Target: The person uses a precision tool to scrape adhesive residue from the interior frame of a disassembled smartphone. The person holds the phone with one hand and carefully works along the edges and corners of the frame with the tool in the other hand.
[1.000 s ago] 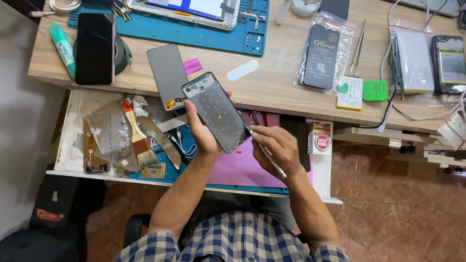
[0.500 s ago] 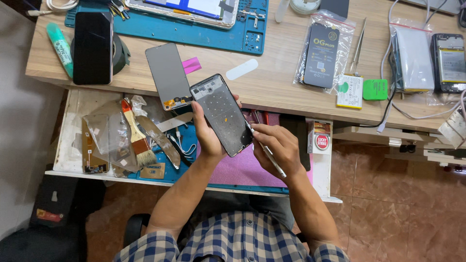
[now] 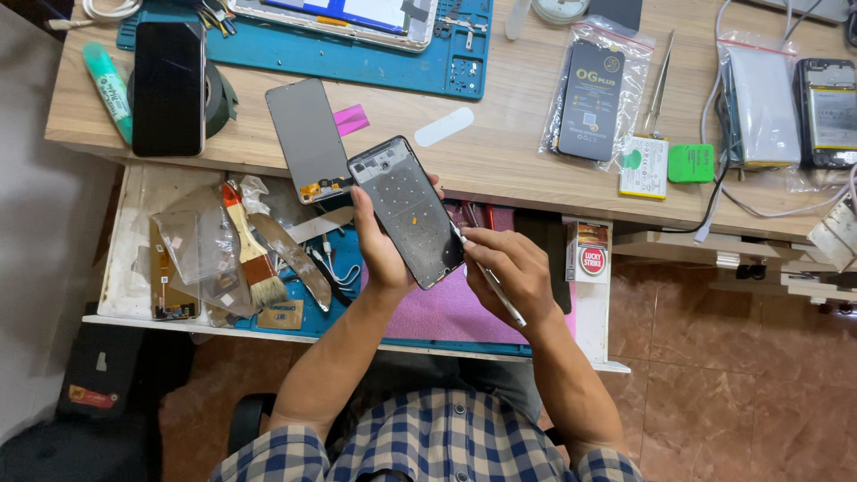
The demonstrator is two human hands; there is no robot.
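The left hand (image 3: 382, 254) grips a dark phone frame (image 3: 407, 211) from below, fingers wrapped round its left edge, holding it tilted above the open drawer (image 3: 125, 241) just in front of the worktop (image 3: 509, 152). The right hand (image 3: 504, 268) is closed round a thin white tool (image 3: 495, 290), held like a pen, with its tip touching the frame's right edge near the lower corner. Just left of the frame, a grey phone screen (image 3: 308, 138) lies on the worktop's near edge, overhanging the drawer, with a small pink tab (image 3: 351, 119) and a white oval strip (image 3: 444, 127) beside it. Farther left lies a black phone (image 3: 168, 87) on top of a roll of dark tape (image 3: 221, 94), and a green marker (image 3: 109, 89) at the left end. A blue work mat (image 3: 446, 67) runs along the far side, carrying a tablet (image 3: 357, 13). To the right lie a bagged phone part (image 3: 594, 89), tweezers (image 3: 659, 85), a green square pad (image 3: 690, 163) and another bagged item (image 3: 759, 107). In the drawer under the hands lie a paint brush (image 3: 254, 254), clear plastic bags (image 3: 196, 245), a blue mat and a pink sheet (image 3: 446, 312); a small red and white box (image 3: 587, 254) sits at its right end. The person's checked sleeves (image 3: 446, 446) fill the near edge.
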